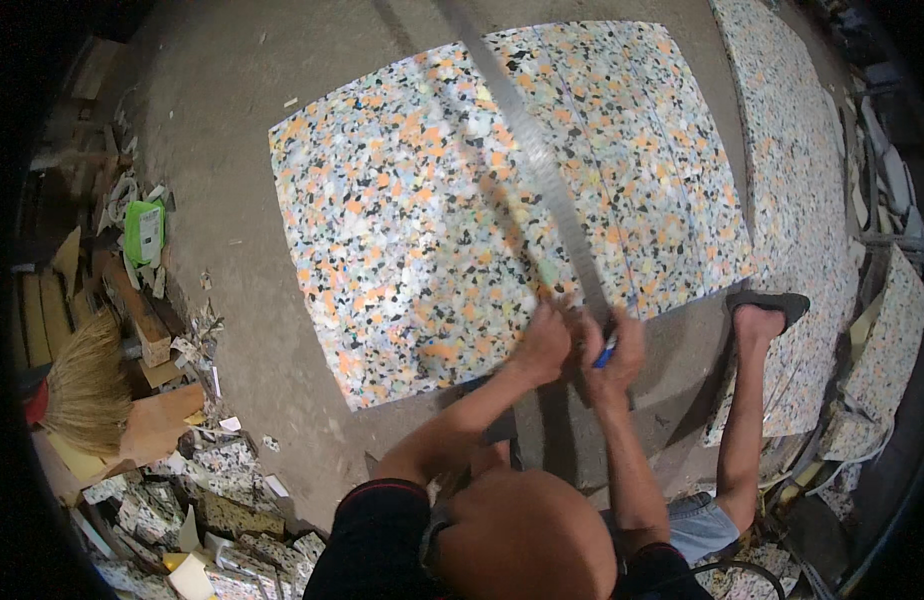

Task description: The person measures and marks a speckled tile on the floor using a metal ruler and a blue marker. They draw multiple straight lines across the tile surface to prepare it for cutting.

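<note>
While a speckled foam sheet [482, 230] spans mid-frame, the right hand [620, 345] closes its fingers on a blue pen [606, 353] at the metal strip's [560, 200] lower end. The left hand's [544, 345] fingers are curled; their hold is unclear.

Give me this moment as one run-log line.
left hand: over speckled sheet, grip unclear | right hand: holds blue item, at metal strip's near end | strip: slants across sheet, past far edge
</note>
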Action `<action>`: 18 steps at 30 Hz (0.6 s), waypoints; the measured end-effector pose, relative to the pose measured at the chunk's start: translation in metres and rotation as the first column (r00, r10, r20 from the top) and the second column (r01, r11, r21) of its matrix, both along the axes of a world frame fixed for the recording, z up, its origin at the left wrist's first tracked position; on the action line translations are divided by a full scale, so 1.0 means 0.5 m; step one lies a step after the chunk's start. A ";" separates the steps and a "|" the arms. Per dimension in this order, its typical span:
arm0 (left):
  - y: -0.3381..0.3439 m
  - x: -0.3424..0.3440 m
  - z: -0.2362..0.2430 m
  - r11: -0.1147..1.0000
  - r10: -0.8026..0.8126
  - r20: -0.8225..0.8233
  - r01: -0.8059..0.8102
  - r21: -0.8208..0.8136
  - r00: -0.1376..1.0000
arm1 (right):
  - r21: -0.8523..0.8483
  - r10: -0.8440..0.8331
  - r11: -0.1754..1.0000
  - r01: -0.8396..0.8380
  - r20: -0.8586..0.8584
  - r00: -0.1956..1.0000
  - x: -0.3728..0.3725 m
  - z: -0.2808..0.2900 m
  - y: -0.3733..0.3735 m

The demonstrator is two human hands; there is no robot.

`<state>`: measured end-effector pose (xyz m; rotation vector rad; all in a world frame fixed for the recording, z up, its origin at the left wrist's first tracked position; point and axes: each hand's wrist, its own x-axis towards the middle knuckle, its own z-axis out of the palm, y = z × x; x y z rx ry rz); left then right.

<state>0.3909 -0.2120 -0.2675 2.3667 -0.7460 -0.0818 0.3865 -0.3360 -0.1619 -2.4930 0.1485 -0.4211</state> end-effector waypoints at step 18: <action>0.305 0.531 0.006 0.670 0.711 -0.168 -0.731 -0.129 0.682 | 0.141 0.066 0.990 -0.002 -0.445 0.893 -0.221 -0.182 0.011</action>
